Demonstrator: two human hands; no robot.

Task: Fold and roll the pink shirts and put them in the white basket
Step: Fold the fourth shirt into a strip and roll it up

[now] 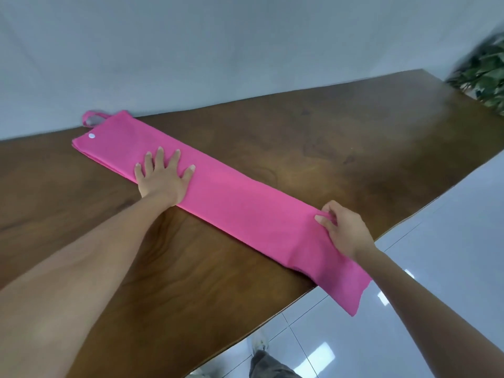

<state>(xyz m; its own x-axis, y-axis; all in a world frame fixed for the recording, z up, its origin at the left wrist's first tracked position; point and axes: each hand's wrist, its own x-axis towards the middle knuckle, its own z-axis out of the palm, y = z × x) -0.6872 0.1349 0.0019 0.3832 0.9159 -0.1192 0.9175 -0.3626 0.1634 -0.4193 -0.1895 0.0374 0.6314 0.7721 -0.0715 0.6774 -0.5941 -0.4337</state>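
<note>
Plain pink shirt (pixel 231 203), brown wood-grain table (pixel 327 132), green plant (pixel 485 77)

Head view, tilted, looking down close over table (pixel 300 148)

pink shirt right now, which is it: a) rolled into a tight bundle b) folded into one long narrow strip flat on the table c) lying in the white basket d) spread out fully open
b: the pink shirt lies as a long narrow strip across the wooden table, with the left hand flat on it and the right hand pinching its near end, which overhangs the table edge.
</note>
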